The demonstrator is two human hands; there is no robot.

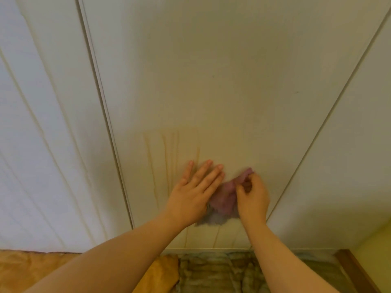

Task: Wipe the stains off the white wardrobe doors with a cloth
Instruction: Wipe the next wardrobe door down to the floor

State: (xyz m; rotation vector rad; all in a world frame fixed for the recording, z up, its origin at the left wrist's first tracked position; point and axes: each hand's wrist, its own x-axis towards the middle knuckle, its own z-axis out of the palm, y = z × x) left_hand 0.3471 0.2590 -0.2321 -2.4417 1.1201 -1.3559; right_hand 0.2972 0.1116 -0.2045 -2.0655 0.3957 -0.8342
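1. The white wardrobe door (211, 70) filled most of the view, a flat panel seen from close up.
2. A second door (42, 123) stood to its left across a narrow seam, and a third (349, 166) to its right.
3. Along the bottom edge lay an orange fabric (31, 269) on the left and a grey-green patterned fabric (222, 271) beside it. A brown wooden edge (355, 271) ran at the right.
4. Yellowish stains (169, 149) ran down the middle door in thin vertical streaks. They lay above and to the left of the hands, and fainter streaks showed below the cloth.
5. The left hand (194, 191) lay flat against the door, its fingers straight and spread. Its fingertips reached the lower ends of the streaks, and it held nothing.
6. The right hand (251, 197) was curled, with thumb and fingers pinching the cloth's upper right part.
7. The purple cloth (224, 199) hung bunched against the door between the two hands. Its left edge was touching the heel of the left hand, and its greyish lower edge hung below both.
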